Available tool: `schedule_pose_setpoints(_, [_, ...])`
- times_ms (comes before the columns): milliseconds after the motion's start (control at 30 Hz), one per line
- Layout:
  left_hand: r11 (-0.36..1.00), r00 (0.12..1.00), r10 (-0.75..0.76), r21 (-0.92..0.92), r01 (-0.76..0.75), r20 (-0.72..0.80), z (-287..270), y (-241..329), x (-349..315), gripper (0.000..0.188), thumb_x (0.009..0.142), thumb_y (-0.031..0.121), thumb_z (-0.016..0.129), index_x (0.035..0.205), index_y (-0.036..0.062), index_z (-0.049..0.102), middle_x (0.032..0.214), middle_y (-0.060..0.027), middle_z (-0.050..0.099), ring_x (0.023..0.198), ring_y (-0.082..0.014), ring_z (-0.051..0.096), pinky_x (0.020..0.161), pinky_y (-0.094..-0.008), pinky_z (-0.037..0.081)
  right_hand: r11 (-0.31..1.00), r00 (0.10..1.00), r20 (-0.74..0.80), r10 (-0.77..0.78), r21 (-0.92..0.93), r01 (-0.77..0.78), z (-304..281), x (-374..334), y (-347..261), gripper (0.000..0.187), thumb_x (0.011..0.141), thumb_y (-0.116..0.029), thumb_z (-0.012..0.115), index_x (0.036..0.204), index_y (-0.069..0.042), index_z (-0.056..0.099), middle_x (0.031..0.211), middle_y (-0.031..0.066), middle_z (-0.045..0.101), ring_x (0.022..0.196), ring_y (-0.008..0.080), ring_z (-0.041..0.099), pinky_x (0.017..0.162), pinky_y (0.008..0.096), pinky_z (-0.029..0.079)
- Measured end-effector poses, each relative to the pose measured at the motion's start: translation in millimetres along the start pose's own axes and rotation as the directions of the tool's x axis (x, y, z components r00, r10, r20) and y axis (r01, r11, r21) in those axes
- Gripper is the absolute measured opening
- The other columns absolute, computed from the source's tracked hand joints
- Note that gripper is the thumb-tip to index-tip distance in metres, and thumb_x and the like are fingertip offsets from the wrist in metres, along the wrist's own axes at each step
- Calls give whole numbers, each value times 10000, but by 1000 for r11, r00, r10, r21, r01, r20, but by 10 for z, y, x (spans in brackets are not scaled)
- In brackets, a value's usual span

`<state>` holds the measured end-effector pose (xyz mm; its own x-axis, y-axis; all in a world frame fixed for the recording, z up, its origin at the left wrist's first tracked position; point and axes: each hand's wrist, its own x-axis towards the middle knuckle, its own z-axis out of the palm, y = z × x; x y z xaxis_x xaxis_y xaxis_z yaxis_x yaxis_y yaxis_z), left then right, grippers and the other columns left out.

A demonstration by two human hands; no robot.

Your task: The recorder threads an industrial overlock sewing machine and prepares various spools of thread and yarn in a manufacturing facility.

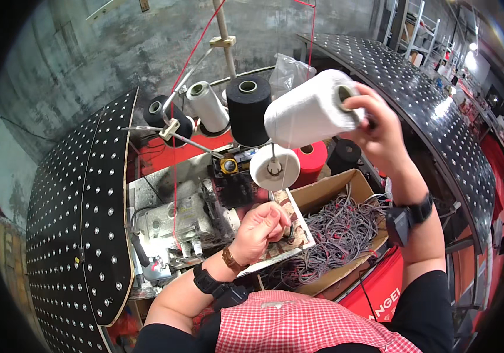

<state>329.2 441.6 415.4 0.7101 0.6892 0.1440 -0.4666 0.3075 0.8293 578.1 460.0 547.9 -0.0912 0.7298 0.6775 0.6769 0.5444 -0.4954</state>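
Observation:
Raised at the upper right, my right hand (376, 122) grips a big white thread cone (307, 112) by its end, fingers at the hollow core. The cone is tilted on its side. Beneath it stands a round white spool holder (269, 175) with an upright pin. My left hand (262, 228) is closed in front of that holder, over a narrow white tray (306, 240). A fine pale thread seems to run down toward it, but what the fingers hold is too small to make out. A black cone (248, 117) stands left of the white one.
A sewing machine (172, 220) stands at the left, with a red thread descending to it. An open cardboard box (364, 182) holds tangled grey cords (334, 235). A red cone (310, 162) and another white cone (206, 109) stand behind. Black studded panels (81, 206) flank the left.

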Motion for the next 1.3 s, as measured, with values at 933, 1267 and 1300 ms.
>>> schedule_pose_setpoints(933, [863, 983, -99, 505, 8, 154, -100, -105, -402, 239, 927, 189, 436, 822, 25, 576, 632, 38, 463, 566, -32, 398, 506, -185, 331, 861, 934, 254, 252, 382, -336, 705, 344, -220, 554, 662, 84, 547, 1192, -47, 455, 1218, 77, 487, 744, 83, 470, 559, 201, 388])
schedule_pose_setpoints(1267, [704, 955, -79, 695, -149, 285, -63, 208, -517, 178, 897, 126, 475, 902, 16, 615, 638, -29, 552, 546, -80, 518, 522, -220, 411, 384, 873, 328, 360, 801, -459, 755, -778, -779, 276, 912, -233, 474, 1001, 2, 590, 574, -77, 412, 440, 1, 278, 394, 175, 195])
schedule_pose_setpoints(1300, [687, 953, -45, 702, -188, 299, -21, 230, -510, 175, 897, 123, 474, 900, 22, 617, 639, -34, 557, 543, -89, 526, 523, -225, 416, 385, 828, 297, 476, 776, -500, 748, -943, -803, 276, 914, -232, 470, 996, 0, 595, 576, -77, 415, 434, 0, 279, 391, 174, 196])
